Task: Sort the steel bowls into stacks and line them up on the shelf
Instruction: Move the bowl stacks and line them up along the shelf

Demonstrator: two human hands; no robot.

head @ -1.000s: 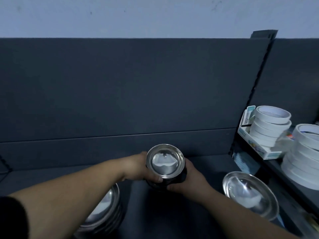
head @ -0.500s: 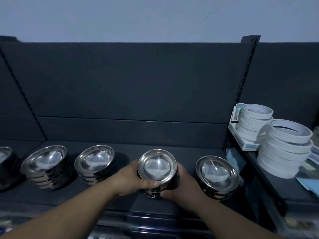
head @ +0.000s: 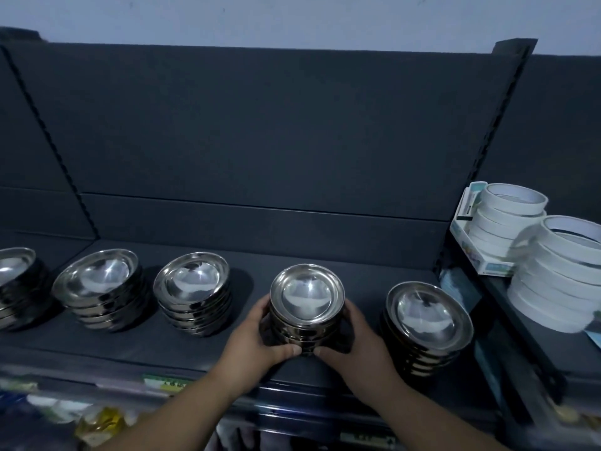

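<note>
Five bowl stacks (head: 195,281) stand in a row on the shelf (head: 162,346). My left hand (head: 257,340) curls round the left side of the fourth stack (head: 307,296) and my right hand (head: 354,340) round its right side, with fingers close together and thumbs almost meeting in front.

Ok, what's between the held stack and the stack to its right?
Only the right hand gripping the held stack, then bare shelf; head view.

Silver steel bowls (head: 307,296), dark grey shelf (head: 195,340), white tape rolls (head: 566,281).
</note>
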